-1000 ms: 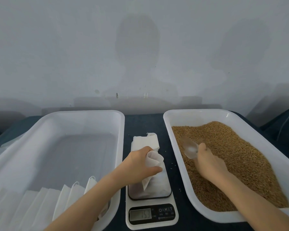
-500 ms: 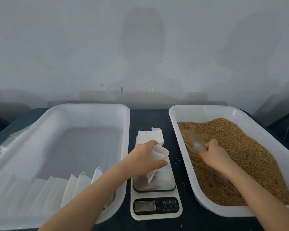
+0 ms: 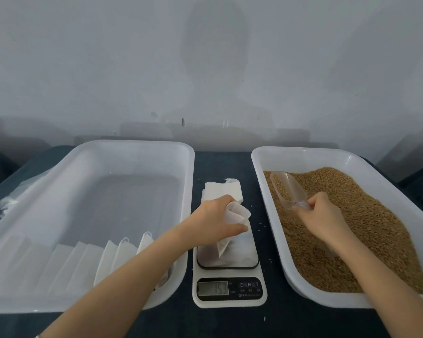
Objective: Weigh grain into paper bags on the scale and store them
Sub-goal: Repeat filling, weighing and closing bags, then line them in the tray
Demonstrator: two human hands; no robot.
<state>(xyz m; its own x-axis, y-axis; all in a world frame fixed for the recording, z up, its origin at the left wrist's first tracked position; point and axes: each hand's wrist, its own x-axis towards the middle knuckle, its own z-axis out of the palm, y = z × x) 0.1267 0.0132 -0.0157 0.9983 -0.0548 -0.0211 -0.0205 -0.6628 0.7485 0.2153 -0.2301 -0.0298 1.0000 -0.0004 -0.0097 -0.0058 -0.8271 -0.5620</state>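
Note:
My left hand [image 3: 215, 222] grips the open mouth of a white paper bag [image 3: 237, 217] that stands on the platform of the white kitchen scale [image 3: 228, 281]. The scale's display reads 153. My right hand [image 3: 320, 215] holds the handle of a clear plastic scoop [image 3: 287, 189], whose bowl lies in the brown grain [image 3: 366, 228] and carries some grain. The grain fills the right white tray [image 3: 279, 230]. Behind the scale lies a stack of flat white paper bags [image 3: 220, 190].
A large white tray [image 3: 132, 147] on the left holds a row of several filled white bags [image 3: 122, 259] along its near side. A clear plastic sheet [image 3: 7, 203] lies at the far left. A few loose grains dot the dark tabletop [image 3: 222, 159]. A grey wall rises behind.
My right hand has pushed the scoop forward through the grain, and grain now sits in its bowl. My left hand keeps the same hold on the bag.

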